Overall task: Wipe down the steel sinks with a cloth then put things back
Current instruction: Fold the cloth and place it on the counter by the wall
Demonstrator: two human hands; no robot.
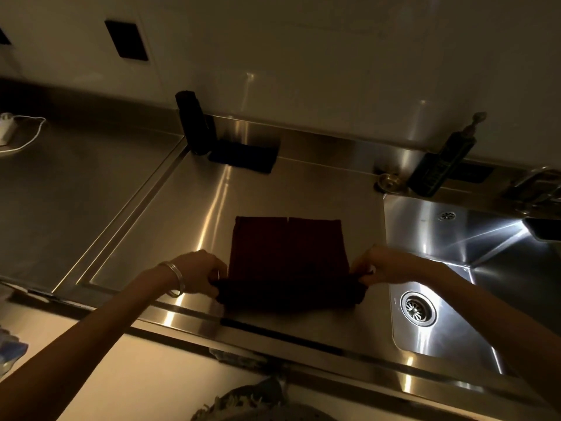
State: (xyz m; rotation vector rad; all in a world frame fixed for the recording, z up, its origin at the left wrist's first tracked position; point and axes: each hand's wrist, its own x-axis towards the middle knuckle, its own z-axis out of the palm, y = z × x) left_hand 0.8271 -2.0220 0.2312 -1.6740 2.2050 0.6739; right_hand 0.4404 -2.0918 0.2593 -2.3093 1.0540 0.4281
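While the dark red cloth is lying on the steel surface left of the sink, both grips, left hand and right hand, are pinching its rolled near edge. Steel is showing on every side of it; a black bottle and soap dispenser are standing by the far wall.

Count: 2 hands, left hand and right hand. 1 dark red cloth. 1 sink in view, with 1 drain and 1 overflow grille. Back of bench: 1 black cylinder, 1 dark pad (possibly a second folded cloth, too dim to tell), 1 pump bottle, 1 round metal fitting. 1 bangle. 2 dark wall plates, the second cut off at the left edge. 1 white charger.
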